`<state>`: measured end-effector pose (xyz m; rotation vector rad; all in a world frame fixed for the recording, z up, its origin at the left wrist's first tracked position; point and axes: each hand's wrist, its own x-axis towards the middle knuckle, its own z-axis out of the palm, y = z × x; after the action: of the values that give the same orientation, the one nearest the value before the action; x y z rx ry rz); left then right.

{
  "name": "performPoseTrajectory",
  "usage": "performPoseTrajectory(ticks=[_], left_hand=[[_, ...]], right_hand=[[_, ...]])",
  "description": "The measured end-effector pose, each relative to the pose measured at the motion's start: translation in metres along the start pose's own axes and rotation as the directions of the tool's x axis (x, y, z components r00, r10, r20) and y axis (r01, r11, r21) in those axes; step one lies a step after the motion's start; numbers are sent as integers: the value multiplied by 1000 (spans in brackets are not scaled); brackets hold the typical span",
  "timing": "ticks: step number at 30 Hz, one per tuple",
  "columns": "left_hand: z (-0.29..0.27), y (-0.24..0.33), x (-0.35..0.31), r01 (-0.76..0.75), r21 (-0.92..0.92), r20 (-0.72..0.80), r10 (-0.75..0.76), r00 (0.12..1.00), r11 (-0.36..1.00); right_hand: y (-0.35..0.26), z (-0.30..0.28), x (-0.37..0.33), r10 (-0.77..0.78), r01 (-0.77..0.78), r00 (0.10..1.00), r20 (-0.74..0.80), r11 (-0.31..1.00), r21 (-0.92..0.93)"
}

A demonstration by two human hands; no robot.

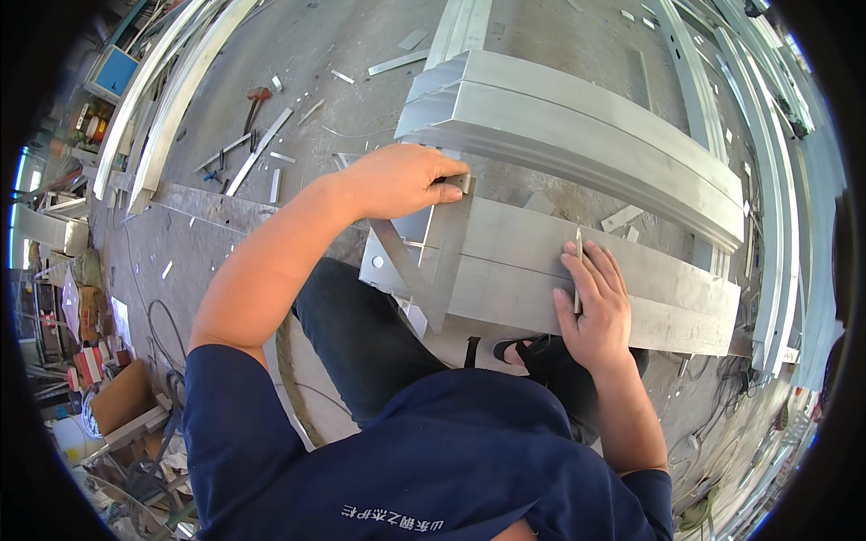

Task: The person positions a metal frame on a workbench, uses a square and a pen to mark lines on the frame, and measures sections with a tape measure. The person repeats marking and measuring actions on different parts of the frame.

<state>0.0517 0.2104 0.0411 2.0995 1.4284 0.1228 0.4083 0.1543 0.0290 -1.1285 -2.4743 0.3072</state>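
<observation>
In front of me lies a wide, flat silver metal profile [519,261], with a lengthwise groove along its top. My left hand [401,183] pinches the far corner of a metal set square [451,257] between thumb and fingers. The square's straight edge crosses the left part of the profile, and its slanted bar reaches out past the profile's end. On the profile's right part rests my right hand [597,311]. A slim, pointed, pen-like tool [578,261] sits between its thumb and fingers, tip away from me.
A second hollow metal profile [577,122] lies just beyond. Long metal rails stand along the left [185,99] and right [774,207]. A red-headed hammer [259,95] and offcut strips [260,153] litter the concrete floor. A cardboard box [126,397] stands lower left.
</observation>
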Motion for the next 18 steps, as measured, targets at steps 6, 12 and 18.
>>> performPoseTrajectory(ticks=[6, 12, 18], left_hand=[[-11, 4, 2, 6, -27, 66, -4, 998, 1000], [-9, -1, 0, -18, -25, 36, 19, 999, 1000], [-7, 0, -1, 0, -15, 28, 1, 1000, 1000]], right_hand=[[0, 1, 0, 16, -16, 1000, 12, 1000, -10], [-1, 0, 1, 10, -10, 1000, 17, 1000, 1], [0, 1, 0, 10, -10, 1000, 15, 1000, 6]])
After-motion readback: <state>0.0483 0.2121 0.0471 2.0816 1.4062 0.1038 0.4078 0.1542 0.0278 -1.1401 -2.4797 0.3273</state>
